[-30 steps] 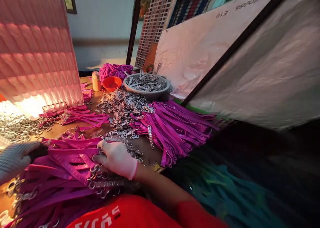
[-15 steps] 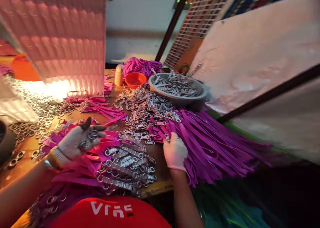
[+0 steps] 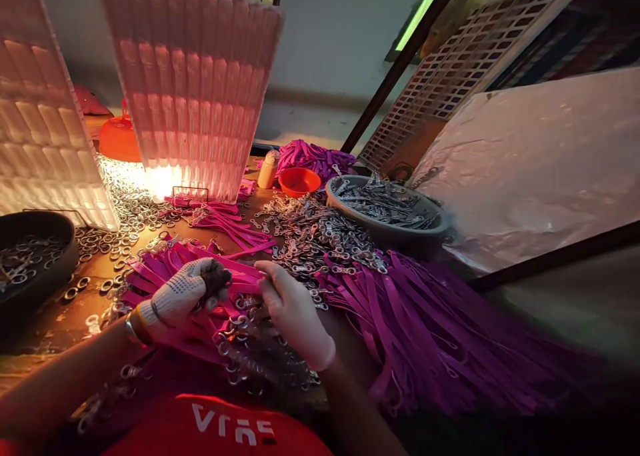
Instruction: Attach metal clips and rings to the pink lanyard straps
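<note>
My left hand point(image 3: 187, 291), in a dotted white glove with dark fingertips, is curled closed over small metal rings, mostly hidden by the fingers. Beside it, my right hand point(image 3: 297, 309), in a plain white glove, pinches a pink strap point(image 3: 244, 269) that stretches towards the left fingertips. Whether the left fingers also grip the strap, I cannot tell. Under both hands lie more pink straps point(image 3: 155, 269) and a bunch of metal hooks and rings point(image 3: 240, 333). To the right, a thick bundle of purple-looking straps point(image 3: 415, 316) fans out over the table.
A grey basin point(image 3: 345, 206) full of metal clips stands behind a heap of clips point(image 3: 320, 229). Near it are an orange bowl point(image 3: 300, 183) and a bottle point(image 3: 269, 169). On the left are loose rings point(image 3: 130, 209), a dark bowl point(image 3: 70, 256), a translucent panel point(image 3: 200, 89) and an orange lamp point(image 3: 117, 139).
My right hand has come left from the strap bundle and now pinches a strap near my left hand. My left hand's fingers have closed over the rings. The view has shifted.
</note>
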The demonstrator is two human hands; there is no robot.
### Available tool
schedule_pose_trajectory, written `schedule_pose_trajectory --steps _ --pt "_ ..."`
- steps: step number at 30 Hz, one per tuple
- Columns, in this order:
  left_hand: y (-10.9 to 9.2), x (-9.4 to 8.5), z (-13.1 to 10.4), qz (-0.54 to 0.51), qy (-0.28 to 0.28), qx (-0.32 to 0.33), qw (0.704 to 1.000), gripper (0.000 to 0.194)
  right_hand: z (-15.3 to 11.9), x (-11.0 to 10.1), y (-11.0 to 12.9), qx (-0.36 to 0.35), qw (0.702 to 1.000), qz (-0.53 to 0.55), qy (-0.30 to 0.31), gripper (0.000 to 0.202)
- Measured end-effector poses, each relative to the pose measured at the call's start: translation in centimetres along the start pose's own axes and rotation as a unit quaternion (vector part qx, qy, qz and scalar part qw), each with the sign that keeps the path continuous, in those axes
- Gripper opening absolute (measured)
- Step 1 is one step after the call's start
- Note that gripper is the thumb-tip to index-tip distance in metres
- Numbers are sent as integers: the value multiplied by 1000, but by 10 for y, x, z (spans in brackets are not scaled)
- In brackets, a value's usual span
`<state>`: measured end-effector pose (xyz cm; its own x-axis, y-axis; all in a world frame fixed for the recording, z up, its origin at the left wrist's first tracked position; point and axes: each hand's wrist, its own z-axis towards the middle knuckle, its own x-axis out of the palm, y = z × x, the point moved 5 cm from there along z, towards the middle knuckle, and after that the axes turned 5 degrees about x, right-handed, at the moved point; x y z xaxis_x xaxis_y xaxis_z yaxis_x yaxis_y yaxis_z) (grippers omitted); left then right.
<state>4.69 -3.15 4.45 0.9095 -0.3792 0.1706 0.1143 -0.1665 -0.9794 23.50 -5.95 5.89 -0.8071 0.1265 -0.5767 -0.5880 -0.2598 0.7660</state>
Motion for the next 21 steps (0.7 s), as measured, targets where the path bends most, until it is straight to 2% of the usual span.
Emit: schedule_pose_trajectory --steps 3,6,8,12,15,18,20,21 --pt "2 3 -3 -26 -9 20 999 27 4 16 27 -8 997 -49 56 33" --pt "-3 7 -8 -15 13 34 999 24 3 23 39 -28 995 -45 89 26" --pt "-5 7 -9 22 27 20 999 21 2 25 40 -31 994 -56 87 24" --pt "-4 4 -7 103 41 -5 994 14 -1 29 38 -55 986 -145 66 21" --pt "-3 5 -1 39 34 -10 999 16 -2 29 37 -86 978 -190 14 24" --pt "-8 14 17 -23 30 -2 999 28 0 23 26 -79 980 -170 -73 25" --pt "-14 25 42 15 60 6 998 30 2 14 10 -52 984 -110 -129 27" --pt "-18 31 61 90 84 17 992 27 2 8 1 -37 983 -73 -164 28"
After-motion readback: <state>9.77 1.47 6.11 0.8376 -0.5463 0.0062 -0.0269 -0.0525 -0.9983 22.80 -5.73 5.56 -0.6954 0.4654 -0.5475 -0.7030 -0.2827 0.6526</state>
